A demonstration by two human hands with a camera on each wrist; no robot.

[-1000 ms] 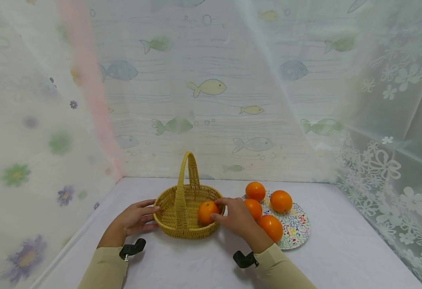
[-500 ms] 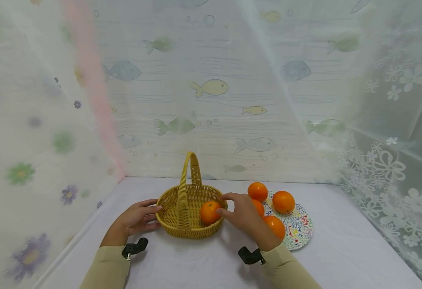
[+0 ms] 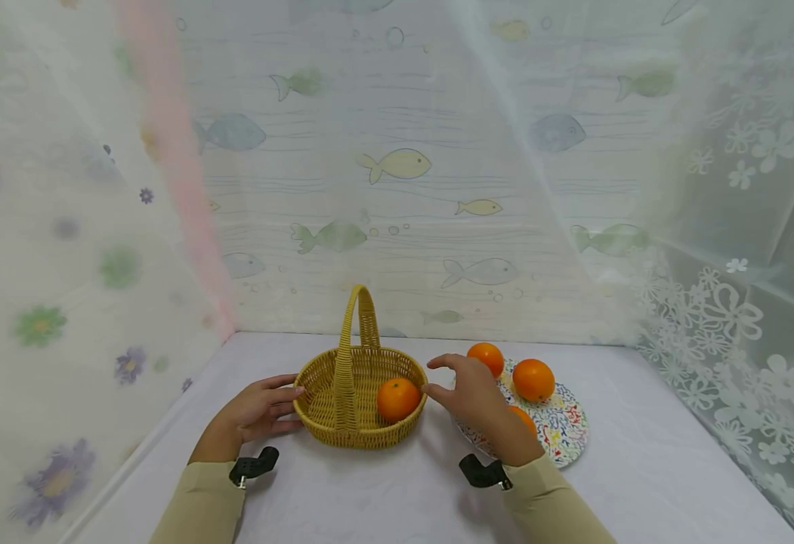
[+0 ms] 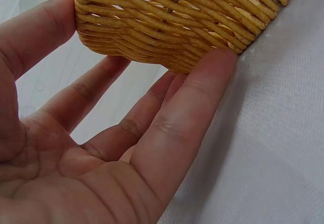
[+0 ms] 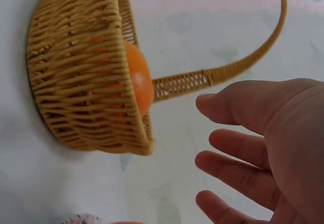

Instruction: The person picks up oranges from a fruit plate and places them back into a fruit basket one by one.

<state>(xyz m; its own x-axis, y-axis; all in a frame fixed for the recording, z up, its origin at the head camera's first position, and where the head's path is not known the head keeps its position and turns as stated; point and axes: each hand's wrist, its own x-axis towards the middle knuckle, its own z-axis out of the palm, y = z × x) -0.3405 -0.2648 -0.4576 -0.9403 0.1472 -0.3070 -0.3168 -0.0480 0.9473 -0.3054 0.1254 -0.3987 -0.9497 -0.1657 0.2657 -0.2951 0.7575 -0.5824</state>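
Observation:
A yellow wicker basket point(image 3: 378, 437) with a tall arched handle stands upright on the table. One orange point(image 3: 398, 400) lies inside it, at the right end. My left hand point(image 3: 261, 412) steadies the basket's left end; in the left wrist view its extended fingertips touch the woven wall point(image 4: 177, 32). Just off the basket's right rim, my right hand point(image 3: 474, 397) holds nothing, thumb and fingers spread. In the right wrist view that hand point(image 5: 263, 148) is apart from the basket, and the orange point(image 5: 140, 80) shows above the rim.
To the right lies a speckled, multicoloured round plate point(image 3: 566, 434). Oranges on it include one at the back left point(image 3: 485, 360), one further right point(image 3: 533, 380) and one partly behind my right wrist point(image 3: 524, 420). A white cloth point(image 3: 342, 499) covers the table; a fish-patterned curtain point(image 3: 397, 302) hangs behind.
My right hand has let go of the orange, which now sits in the basket, and has drawn back rightward past the rim. The left hand has stayed at the basket's left end.

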